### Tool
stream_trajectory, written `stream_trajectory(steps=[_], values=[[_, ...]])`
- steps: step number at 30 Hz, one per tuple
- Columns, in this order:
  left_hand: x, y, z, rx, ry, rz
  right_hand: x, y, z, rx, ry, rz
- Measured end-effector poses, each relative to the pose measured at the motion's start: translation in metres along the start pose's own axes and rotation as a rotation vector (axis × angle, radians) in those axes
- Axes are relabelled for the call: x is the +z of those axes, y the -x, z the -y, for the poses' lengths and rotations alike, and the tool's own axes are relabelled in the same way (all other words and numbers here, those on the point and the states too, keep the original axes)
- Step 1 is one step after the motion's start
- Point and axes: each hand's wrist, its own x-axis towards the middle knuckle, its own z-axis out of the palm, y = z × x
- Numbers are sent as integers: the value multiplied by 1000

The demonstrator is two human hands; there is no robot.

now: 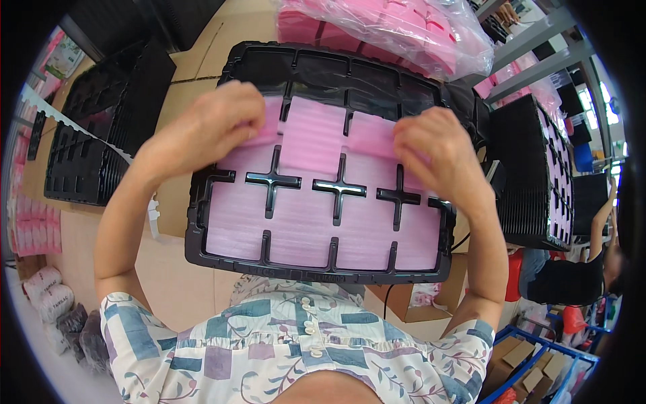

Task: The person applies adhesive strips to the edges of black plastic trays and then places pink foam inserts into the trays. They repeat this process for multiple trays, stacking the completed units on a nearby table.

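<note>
In front of me lies a black plastic tray (195,248) with cross-shaped dividers between its compartments. Thin pink foam sheets (235,232) line the near and middle compartments. A brighter pink foam piece (313,135) rests over the middle, overlapping the dividers. My left hand (225,120) is closed, pinching the edge of a pink foam sheet at the tray's left side. Over on the right, my right hand (431,145) has its fingers closed on another pink foam sheet (370,135). Both hands are slightly smeared by motion, and their fingertips are partly hidden.
Behind the tray are pink foam pieces (377,34) under clear plastic. Black tray stacks stand at the left (111,121) and right (521,175), the right one holding pink foam. A cardboard box (410,306) sits below the tray's right side. Another person (565,279) is at far right.
</note>
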Motion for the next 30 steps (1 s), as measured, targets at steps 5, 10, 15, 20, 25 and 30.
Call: stream_trajectory(steps=[5, 10, 15, 20, 25, 30], values=[[-21, -39, 15, -251, -30, -258, -2, -43, -41, 198, 45, 0], [25, -43, -53, 371, -471, -599, 7, -69, -76, 289, -93, 141], [63, -47, -38, 191, -242, -223, 1, -76, -92, 321, -190, 209], [55, -49, -26, 70, -185, -92, -25, -50, -107, 403, -337, -122], [54, -46, -29, 53, -204, -116, -41, -6, -43, 468, 60, -743], [32, -28, -15, -79, -254, -185, 14, 8, 2, 42, 309, -221]])
